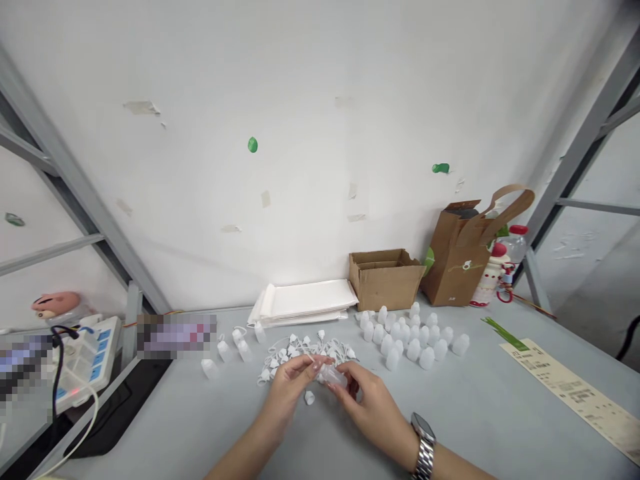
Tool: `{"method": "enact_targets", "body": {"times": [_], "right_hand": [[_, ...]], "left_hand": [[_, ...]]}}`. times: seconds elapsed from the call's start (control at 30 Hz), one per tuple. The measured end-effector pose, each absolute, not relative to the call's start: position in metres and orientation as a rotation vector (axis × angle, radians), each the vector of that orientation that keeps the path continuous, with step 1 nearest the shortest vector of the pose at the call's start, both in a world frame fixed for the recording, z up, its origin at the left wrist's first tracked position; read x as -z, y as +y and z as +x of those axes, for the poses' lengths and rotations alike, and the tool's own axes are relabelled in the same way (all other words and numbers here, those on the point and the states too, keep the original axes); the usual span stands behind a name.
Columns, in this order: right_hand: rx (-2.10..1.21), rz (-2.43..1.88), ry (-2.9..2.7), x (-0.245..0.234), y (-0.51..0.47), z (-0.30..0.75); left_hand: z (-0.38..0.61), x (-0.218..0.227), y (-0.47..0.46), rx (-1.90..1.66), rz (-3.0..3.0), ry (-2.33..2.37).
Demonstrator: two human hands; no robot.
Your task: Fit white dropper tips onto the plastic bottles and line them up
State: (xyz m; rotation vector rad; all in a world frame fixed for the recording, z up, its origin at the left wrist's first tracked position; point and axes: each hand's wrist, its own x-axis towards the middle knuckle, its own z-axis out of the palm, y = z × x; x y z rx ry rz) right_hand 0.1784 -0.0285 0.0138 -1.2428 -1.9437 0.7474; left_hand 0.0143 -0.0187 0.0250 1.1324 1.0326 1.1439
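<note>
Both my hands meet over the grey table [480,413], just in front of a heap of small white caps with loops [305,350]. My right hand [367,400] is closed around a small translucent plastic bottle [334,375] lying sideways. My left hand [290,381] pinches at the bottle's mouth end with its fingertips; whether a cap is between them I cannot make out. A single white cap [309,398] lies on the table under my hands. I wear a metal watch [425,443] on my right wrist.
Several white bottles [413,337] stand in a group at the right, a few capped ones [235,347] at the left. Behind are stacked white sheets [305,301], an open cardboard box [385,277], a brown paper bag [463,257], a printed paper strip [575,390] and a power strip [85,360].
</note>
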Motion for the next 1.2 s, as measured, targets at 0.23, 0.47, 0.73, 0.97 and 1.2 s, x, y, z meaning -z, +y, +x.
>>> {"method": "enact_targets", "body": {"times": [0.23, 0.47, 0.73, 0.97, 1.2], "right_hand": [[-0.711, -1.308, -1.944, -0.010, -0.028, 0.178], [-0.674, -1.324, -1.969, -0.013, -0.030, 0.177], [-0.627, -1.319, -1.992, -0.013, -0.030, 0.177], [-0.633, -1.325, -1.966, -0.014, -0.030, 0.177], [-0.632, -1.331, -1.935, -0.011, -0.027, 0.178]], "left_hand": [[0.015, -0.023, -0.019, -1.155, 1.187, 1.063], [0.017, -0.023, -0.020, -1.128, 1.192, 1.057], [0.017, -0.028, -0.021, -1.157, 1.168, 1.068], [0.017, -0.032, -0.022, -1.187, 1.032, 0.984], [0.014, -0.030, -0.022, -1.105, 1.171, 0.911]]}}
